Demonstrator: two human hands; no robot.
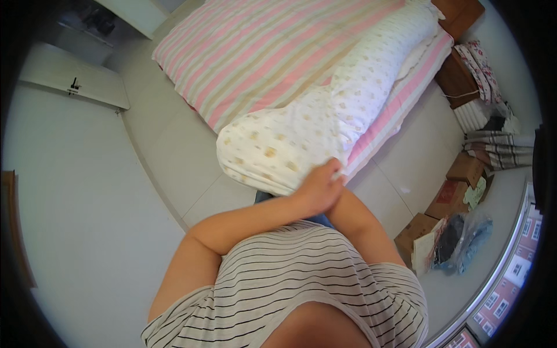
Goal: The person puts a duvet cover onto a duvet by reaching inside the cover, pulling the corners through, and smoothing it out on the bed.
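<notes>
My left hand point(320, 187) is closed at the near corner of a white quilt or cover point(300, 126) with small tan prints, and a bit of white shows between its fingers. My left forearm crosses in front of my body. The right forearm point(354, 211) comes up from the other side and meets the left hand; my right hand is mostly hidden behind it, so its grip cannot be seen. The white bedding lies bunched in a long roll along the right side of a bed with a pink, tan and white striped cover point(261, 56). Its near end hangs over the bed's edge.
A pale wall point(87, 174) runs along the left, with a door point(74, 76) above it. Cardboard boxes point(448, 198) and plastic-wrapped items point(472, 243) stand at the right near a window. Beyond them are a checked cloth point(500, 150) and floral cushions point(483, 71) beside wooden furniture.
</notes>
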